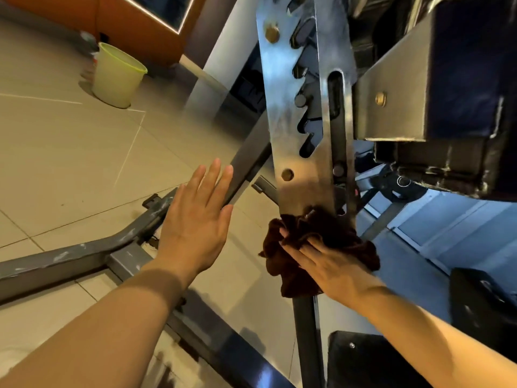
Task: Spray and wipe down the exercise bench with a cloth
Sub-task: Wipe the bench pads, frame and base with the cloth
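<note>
Tiled floor (70, 152) lies beneath, where a soft, limp cloth (316, 236) is bunched against the bench's steel bracket (302, 152) by right-hand fingers (296, 250), left hand (195, 217) flat, empty.

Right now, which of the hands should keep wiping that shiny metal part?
The right hand. It already presses the dark cloth against the bottom of the notched metal plate. The left hand is open, holds nothing, and hovers off to the side.
</note>
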Action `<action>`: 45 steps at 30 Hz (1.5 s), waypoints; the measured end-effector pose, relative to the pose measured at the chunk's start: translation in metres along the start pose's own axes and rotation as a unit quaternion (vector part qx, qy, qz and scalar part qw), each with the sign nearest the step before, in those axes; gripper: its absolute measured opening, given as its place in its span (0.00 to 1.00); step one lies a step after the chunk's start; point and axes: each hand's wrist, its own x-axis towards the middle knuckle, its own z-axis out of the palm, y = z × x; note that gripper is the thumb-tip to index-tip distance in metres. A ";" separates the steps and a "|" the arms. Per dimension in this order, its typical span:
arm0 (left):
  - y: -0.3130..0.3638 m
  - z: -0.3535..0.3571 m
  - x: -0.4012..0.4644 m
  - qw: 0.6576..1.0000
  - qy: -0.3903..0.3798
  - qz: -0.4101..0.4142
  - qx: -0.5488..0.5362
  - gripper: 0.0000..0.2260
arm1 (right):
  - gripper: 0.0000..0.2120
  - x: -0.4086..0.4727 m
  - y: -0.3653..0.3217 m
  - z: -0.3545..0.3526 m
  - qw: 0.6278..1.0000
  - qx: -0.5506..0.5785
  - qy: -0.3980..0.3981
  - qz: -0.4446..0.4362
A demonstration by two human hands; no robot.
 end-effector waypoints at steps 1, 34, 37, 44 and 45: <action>0.001 -0.002 0.001 1.000 0.002 0.002 -0.003 0.26 | 0.39 -0.004 -0.002 -0.005 0.999 -0.003 -0.039 -0.011; 0.000 -0.033 0.053 0.997 0.027 0.008 -0.066 0.27 | 0.27 0.125 0.066 -0.059 0.924 0.206 0.179 0.269; -0.002 -0.046 0.061 0.997 0.027 0.048 -0.046 0.27 | 0.28 0.114 0.060 -0.053 0.927 0.216 0.183 0.244; -0.021 -0.055 0.064 0.998 0.029 0.055 -0.004 0.27 | 0.23 0.165 0.127 -0.087 0.911 0.164 0.236 0.295; -0.023 -0.056 0.066 0.999 0.031 0.045 -0.004 0.28 | 0.23 0.171 0.130 -0.087 0.911 0.160 0.220 0.310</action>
